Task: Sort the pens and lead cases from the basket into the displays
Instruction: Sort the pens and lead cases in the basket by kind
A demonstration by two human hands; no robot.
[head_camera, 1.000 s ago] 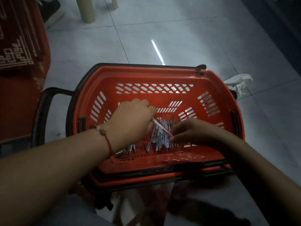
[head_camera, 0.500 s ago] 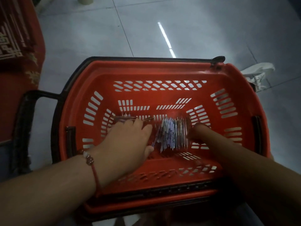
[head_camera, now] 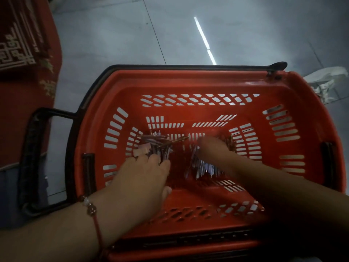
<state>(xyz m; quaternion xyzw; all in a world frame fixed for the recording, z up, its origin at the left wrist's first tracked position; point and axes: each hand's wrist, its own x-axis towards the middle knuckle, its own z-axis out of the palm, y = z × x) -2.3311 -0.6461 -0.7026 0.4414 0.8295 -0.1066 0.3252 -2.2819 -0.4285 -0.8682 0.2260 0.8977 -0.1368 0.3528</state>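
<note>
Pens (head_camera: 158,148) now parted — basket (head_camera: 188,82).

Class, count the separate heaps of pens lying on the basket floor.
2: one heap at the left hand's fingertips, one under the right hand. Some pens may be hidden.

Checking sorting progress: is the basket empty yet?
No, two clusters of pens still lie on the floor of the basket under both hands.
</note>
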